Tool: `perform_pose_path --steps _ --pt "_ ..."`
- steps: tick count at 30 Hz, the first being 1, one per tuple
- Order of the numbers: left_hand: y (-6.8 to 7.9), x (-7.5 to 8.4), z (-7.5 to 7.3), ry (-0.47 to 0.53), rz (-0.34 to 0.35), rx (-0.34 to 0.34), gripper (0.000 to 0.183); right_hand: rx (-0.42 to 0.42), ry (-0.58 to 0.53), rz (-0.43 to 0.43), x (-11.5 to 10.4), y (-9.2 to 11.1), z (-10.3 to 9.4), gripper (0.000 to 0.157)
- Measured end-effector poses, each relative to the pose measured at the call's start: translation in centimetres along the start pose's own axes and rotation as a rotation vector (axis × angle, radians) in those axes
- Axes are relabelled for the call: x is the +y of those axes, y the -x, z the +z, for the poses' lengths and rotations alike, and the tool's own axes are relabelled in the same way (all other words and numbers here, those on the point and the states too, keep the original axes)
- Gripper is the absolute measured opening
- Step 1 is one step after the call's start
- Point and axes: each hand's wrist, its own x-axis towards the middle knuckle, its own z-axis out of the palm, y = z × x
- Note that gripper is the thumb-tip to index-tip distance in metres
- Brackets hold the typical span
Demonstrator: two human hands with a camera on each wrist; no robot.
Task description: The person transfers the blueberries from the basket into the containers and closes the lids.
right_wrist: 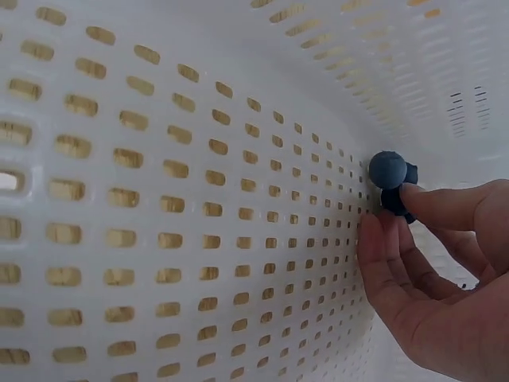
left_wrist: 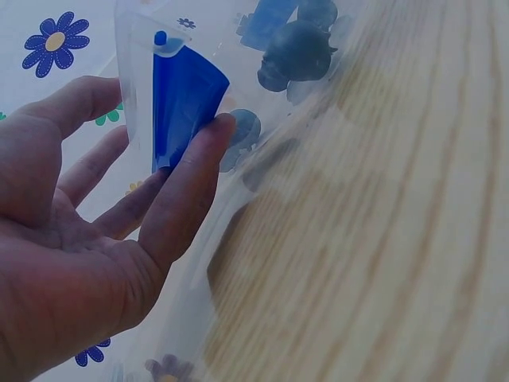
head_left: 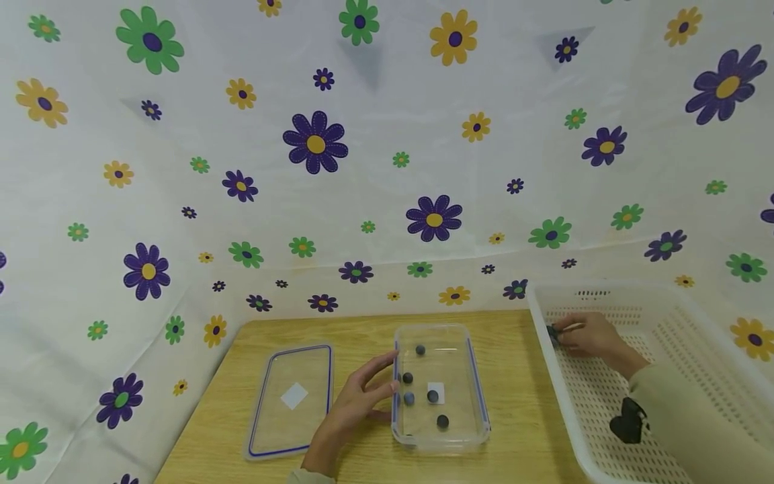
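A clear rectangular plastic container (head_left: pixel 457 440) stands on the table with several dark blueberries (head_left: pixel 443 421) spread over its bottom. My left hand (head_left: pixel 357 400) touches the outside of its left wall with lightly bent, spread fingers. One fingertip lies on the blue side flap (left_wrist: pixel 187 103) in the left wrist view. Inside the white perforated basket (head_left: pixel 568 420), my right hand (head_left: pixel 595 336) pinches a dark blueberry (right_wrist: pixel 393 200) against the left side. A paler blueberry (right_wrist: pixel 387 169) sits right beside those fingertips, and others behind are partly hidden.
A clear lid (head_left: pixel 272 410) with a blue seal lies left of the container. Wood-grain table (head_left: pixel 514 403) shows between container and basket. A flower-printed white sheet (head_left: pixel 375 188) rises behind and at the left. A black heart-shaped piece (head_left: pixel 627 421) is at the right sleeve.
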Motion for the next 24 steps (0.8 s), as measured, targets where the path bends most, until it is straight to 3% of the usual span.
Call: perform_pose_path --steps 7,16,24 --pt "-0.1 -0.1 0.2 0.002 -0.003 0.002 0.062 0.019 0.034 -0.022 -0.1 0.5 -0.5 0.035" --pt "0.0 -0.2 -0.1 -0.015 0.000 -0.001 0.062 -0.042 -0.029 -0.180 -1.1 2.3 -1.2 0.036" --pt "-0.1 -0.1 0.0 -0.019 0.016 0.000 0.063 0.017 -0.046 -0.291 -3.6 4.3 -1.7 0.041"
